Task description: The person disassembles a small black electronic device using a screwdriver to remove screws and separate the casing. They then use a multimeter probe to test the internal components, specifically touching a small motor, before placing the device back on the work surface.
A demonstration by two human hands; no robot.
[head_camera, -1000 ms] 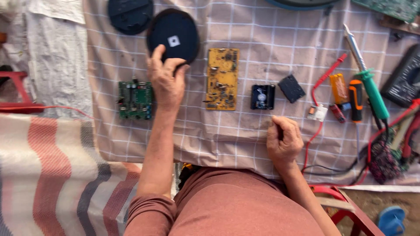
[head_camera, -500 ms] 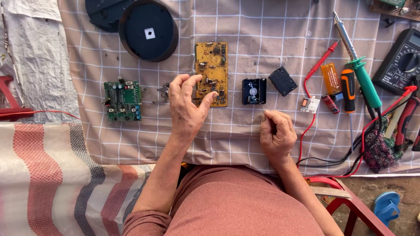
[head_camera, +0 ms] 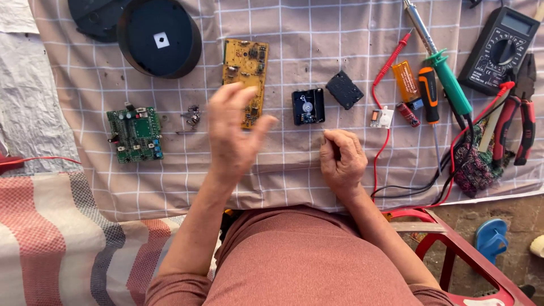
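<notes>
Left hand [head_camera: 232,133] has drawn back from the black disc [head_camera: 160,37] to hover, blurred, over the yellow board [head_camera: 245,81].

Its fingers are spread and curled, holding nothing, and they cover the board's lower end. The board lies just beyond the fingertips with its long axis running away from the person; it is a yellow rectangle with small dark parts on its face. The right hand [head_camera: 341,161], loosely fisted on the checked cloth [head_camera: 340,34], rests right of the board and farther off, apparently empty. A green board [head_camera: 136,134] lies left of the yellow board, and a small black module [head_camera: 308,106] lies right of it.
</notes>
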